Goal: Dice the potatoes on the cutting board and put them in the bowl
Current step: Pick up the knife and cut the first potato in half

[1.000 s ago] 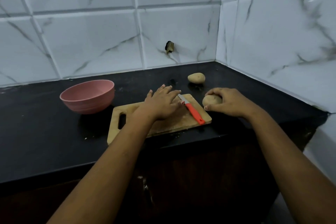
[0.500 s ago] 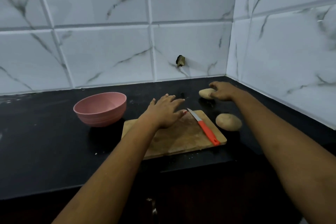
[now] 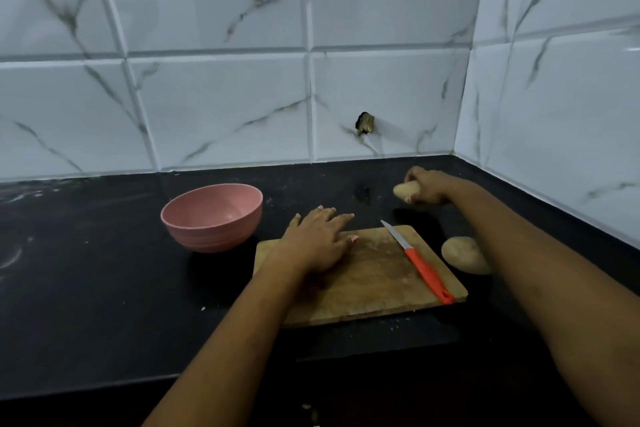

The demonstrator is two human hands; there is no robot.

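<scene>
Black counter [image 3: 86, 288], wood board [image 3: 374, 282], round bowl [image 3: 211, 229]

Black countertop [image 3: 86, 288]; white marble-veined wall tiles [image 3: 214, 107]; dim light.

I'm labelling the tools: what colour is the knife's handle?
Orange-red, clearest in the head view, where the knife lies on the cutting board.

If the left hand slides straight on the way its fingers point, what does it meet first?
Left hand looks free over black countertop until the white marble-tiled wall; the held tan potato seems off-line, depth unclear.
</scene>
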